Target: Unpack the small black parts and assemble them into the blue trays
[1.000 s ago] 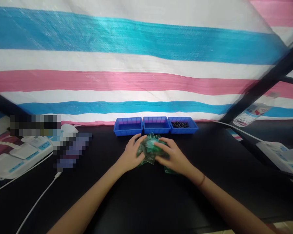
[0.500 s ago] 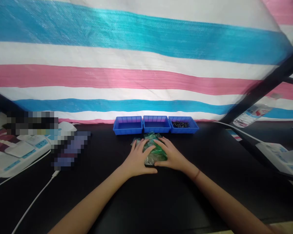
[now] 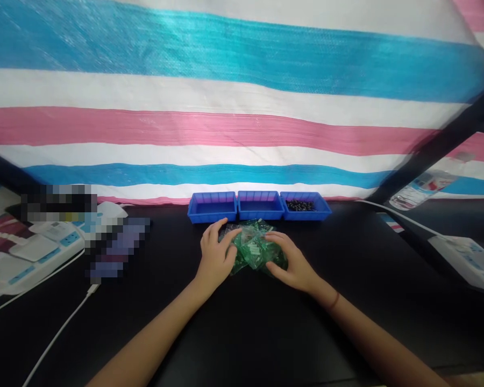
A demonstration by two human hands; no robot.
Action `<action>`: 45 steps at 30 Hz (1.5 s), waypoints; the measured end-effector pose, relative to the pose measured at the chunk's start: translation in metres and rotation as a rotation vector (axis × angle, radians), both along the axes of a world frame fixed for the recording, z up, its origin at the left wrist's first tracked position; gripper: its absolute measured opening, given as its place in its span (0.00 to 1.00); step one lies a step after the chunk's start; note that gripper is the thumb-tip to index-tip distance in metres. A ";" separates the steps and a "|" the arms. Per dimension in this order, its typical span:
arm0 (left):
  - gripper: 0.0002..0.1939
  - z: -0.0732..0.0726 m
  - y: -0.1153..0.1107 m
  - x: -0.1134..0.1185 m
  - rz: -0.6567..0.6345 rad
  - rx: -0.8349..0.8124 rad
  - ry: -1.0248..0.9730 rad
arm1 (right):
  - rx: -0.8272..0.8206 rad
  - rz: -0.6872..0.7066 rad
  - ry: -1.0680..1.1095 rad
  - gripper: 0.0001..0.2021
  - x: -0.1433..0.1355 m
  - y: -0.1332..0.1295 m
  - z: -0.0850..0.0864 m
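A loose heap of small clear and green plastic bags (image 3: 253, 248) lies on the black table, in front of the blue trays. What the bags contain is too small to make out. At the heap's left edge is my left hand (image 3: 216, 257), its fingers apart and curved over the bags. From the right, my right hand (image 3: 293, 263) rests against the heap with thumb and fingers spread. Neither hand is closed round a bag.
Behind the heap stand a left blue tray (image 3: 213, 216), a middle blue tray (image 3: 260, 215) and a right blue tray (image 3: 306, 216) holding small black pieces (image 3: 301, 206). Power strips (image 3: 40, 263) and a blurred phone-like object (image 3: 119, 247) lie left; a plastic bottle (image 3: 421, 191) lies right.
My hands have moved apart, the left one leftward and the right one rightward. The bags between them now spread wider and show more.
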State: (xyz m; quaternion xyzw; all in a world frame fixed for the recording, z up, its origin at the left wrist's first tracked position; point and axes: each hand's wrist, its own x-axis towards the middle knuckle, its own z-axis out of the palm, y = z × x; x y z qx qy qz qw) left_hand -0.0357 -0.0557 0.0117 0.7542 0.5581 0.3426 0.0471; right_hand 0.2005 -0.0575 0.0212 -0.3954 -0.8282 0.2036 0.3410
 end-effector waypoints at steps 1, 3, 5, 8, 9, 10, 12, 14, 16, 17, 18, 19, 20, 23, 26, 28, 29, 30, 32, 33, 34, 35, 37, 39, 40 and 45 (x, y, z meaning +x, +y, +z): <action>0.19 0.001 -0.001 0.001 0.000 -0.018 0.027 | -0.001 -0.051 0.002 0.26 0.001 -0.001 -0.001; 0.20 0.001 -0.003 0.005 -0.037 -0.096 0.073 | -0.017 -0.094 -0.033 0.23 0.003 -0.004 -0.003; 0.25 0.000 -0.004 0.008 -0.095 -0.186 0.096 | -0.050 -0.045 -0.090 0.19 0.004 -0.008 -0.003; 0.24 -0.001 -0.004 0.009 -0.144 -0.268 0.091 | -0.096 0.037 -0.112 0.15 0.007 -0.013 0.000; 0.21 0.000 -0.004 0.008 -0.141 -0.275 0.089 | -0.101 0.043 -0.103 0.15 0.009 -0.013 0.001; 0.19 0.001 -0.005 0.007 -0.139 -0.275 0.093 | -0.090 0.029 -0.089 0.15 0.014 -0.010 0.003; 0.20 0.005 -0.007 0.004 -0.145 -0.255 0.113 | 0.002 -0.068 -0.058 0.15 0.029 0.003 0.006; 0.26 0.007 -0.010 0.003 -0.177 -0.217 0.147 | 0.200 -0.287 -0.032 0.15 0.052 0.026 0.007; 0.28 0.008 -0.014 0.005 -0.218 -0.179 0.189 | 0.381 -0.483 -0.110 0.18 0.080 0.054 0.005; 0.28 0.007 -0.015 0.007 -0.234 -0.166 0.213 | 0.426 -0.550 -0.183 0.20 0.094 0.067 0.002; 0.29 0.005 -0.017 0.009 -0.243 -0.159 0.236 | 0.436 -0.586 -0.259 0.20 0.106 0.077 -0.001; 0.30 0.003 -0.018 0.012 -0.246 -0.157 0.255 | 0.424 -0.587 -0.322 0.17 0.116 0.084 -0.004; 0.31 0.001 -0.018 0.013 -0.245 -0.160 0.270 | 0.403 -0.555 -0.377 0.14 0.123 0.086 -0.008; 0.31 -0.005 -0.018 0.016 -0.243 -0.172 0.292 | 0.409 -0.565 -0.405 0.11 0.128 0.071 -0.017; 0.30 -0.005 -0.017 0.014 -0.263 -0.171 0.283 | 0.421 -0.585 -0.357 0.08 0.124 0.038 -0.017; 0.30 -0.002 -0.016 0.011 -0.282 -0.170 0.261 | 0.398 -0.591 -0.274 0.10 0.127 0.021 -0.015; 0.30 0.001 -0.016 0.009 -0.297 -0.179 0.245 | 0.374 -0.588 -0.238 0.16 0.129 0.016 -0.014; 0.31 0.003 -0.015 0.006 -0.315 -0.200 0.224 | 0.347 -0.579 -0.203 0.24 0.133 0.014 -0.013; 0.33 0.009 -0.013 0.001 -0.350 -0.271 0.165 | 0.243 -0.541 -0.142 0.39 0.139 0.016 -0.014; 0.34 0.010 -0.012 -0.001 -0.356 -0.305 0.135 | 0.165 -0.513 -0.113 0.44 0.140 0.020 -0.015; 0.34 0.011 -0.011 -0.004 -0.350 -0.323 0.120 | 0.080 -0.491 -0.081 0.46 0.141 0.023 -0.016; 0.34 0.011 -0.009 -0.006 -0.334 -0.321 0.122 | 0.003 -0.479 -0.045 0.46 0.141 0.027 -0.017; 0.34 0.008 -0.007 -0.010 -0.296 -0.294 0.157 | -0.101 -0.491 0.057 0.43 0.138 0.032 -0.017; 0.35 0.003 -0.006 -0.012 -0.278 -0.272 0.194 | -0.129 -0.532 0.196 0.39 0.137 0.033 -0.013; 0.35 0.001 -0.006 -0.013 -0.277 -0.270 0.205 | -0.128 -0.550 0.271 0.37 0.137 0.032 -0.008; 0.37 -0.006 -0.006 -0.011 -0.273 -0.237 0.233 | -0.072 -0.459 0.473 0.35 0.134 0.020 0.030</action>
